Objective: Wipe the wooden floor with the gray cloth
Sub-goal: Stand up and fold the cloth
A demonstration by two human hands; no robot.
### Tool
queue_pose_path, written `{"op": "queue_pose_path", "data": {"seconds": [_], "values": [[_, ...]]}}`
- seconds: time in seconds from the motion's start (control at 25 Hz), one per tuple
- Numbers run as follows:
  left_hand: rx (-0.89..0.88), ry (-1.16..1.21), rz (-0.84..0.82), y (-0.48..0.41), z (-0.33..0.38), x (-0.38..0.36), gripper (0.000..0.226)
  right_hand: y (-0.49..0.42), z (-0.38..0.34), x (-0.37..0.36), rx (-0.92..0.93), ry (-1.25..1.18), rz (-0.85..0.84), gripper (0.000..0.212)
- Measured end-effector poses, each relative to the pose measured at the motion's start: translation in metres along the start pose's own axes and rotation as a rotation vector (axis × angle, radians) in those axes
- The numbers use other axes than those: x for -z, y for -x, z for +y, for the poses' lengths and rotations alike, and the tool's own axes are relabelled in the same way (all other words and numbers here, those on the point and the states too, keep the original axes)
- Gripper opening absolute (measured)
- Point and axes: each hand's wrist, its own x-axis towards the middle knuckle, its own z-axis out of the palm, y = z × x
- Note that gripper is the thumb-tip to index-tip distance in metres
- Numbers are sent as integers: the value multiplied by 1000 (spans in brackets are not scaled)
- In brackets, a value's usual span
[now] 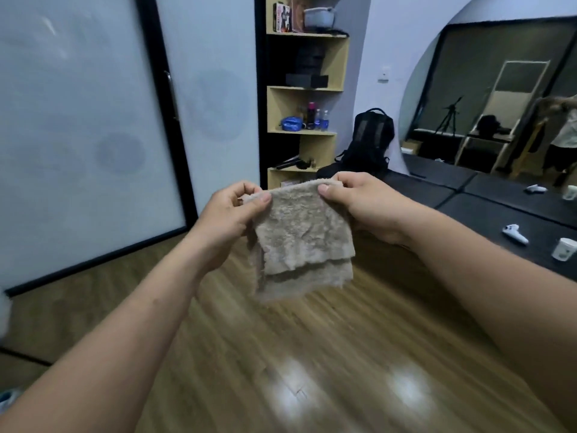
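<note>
I see the cloth (301, 235) held up above the wooden floor (312, 370), left hand (232, 214) pinching its top left corner, right hand (359, 200) its top right. Behind the cloth stands a shelf unit (304, 89); a backpack (371, 139) sits just right of the shelf. Glass door (93, 135) left of the shelf. Right of the cloth, a raised platform (487, 214) carries a controller (514, 234) and a cup (564, 249), mirror (499, 95) behind it.
</note>
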Motion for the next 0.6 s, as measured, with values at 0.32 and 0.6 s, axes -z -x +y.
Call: {"op": "queue_pose_path", "data": {"seconds": [0.32, 0.6], "values": [[158, 290, 121, -119, -70, 33, 15, -166, 63, -15, -88, -633, -237, 32], [702, 319, 138, -187, -206, 6, 38, -308, 198, -52, -327, -669, -358, 29]]}}
